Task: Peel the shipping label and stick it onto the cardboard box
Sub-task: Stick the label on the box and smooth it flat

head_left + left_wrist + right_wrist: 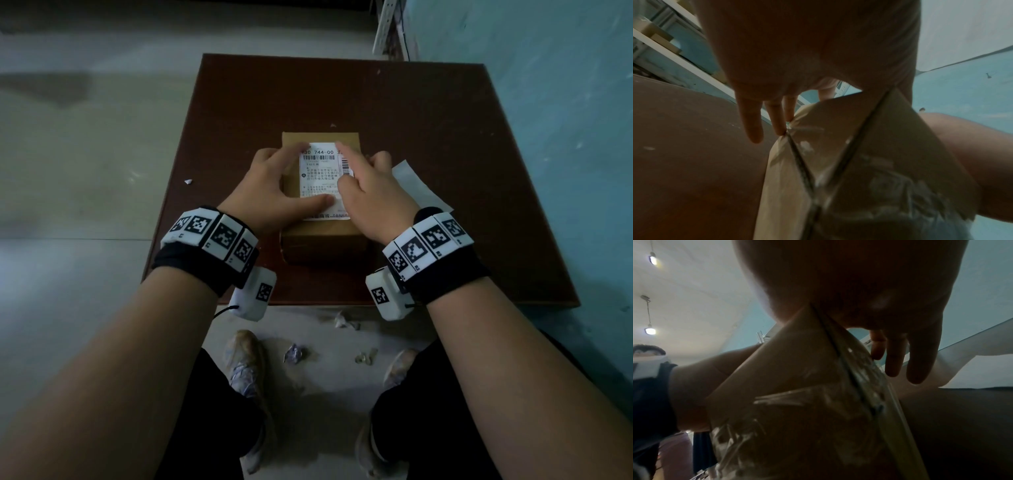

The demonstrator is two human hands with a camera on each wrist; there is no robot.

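Pale floor and a blue-green wall surround a dark brown bench (428, 137), on which the work is laid out; nearest the body, scraps of crumpled paper (294, 353) are scattered on the floor between the shoes, probably dropped there to keep the work surface free. Beyond them, the cardboard box (322, 240) is stood on the bench with its broad face up, so that a flat surface is offered; the shipping label (322, 178) is already laid on that face, held under both grips. The left hand (274, 185) is spread flat, with no object enclosed; its thumb is pressed along the near edge of the label and its fingers are rested at the far left corner, seemingly to pin the paper while it is smoothed. The right hand (373, 192) is likewise flat and uncurled over the label's right side, its fingers reaching the far edge. Just outside the right grip, a white backing sheet (418, 188) is left on the bench, apparently discarded after peeling; only pressing down seems to remain.
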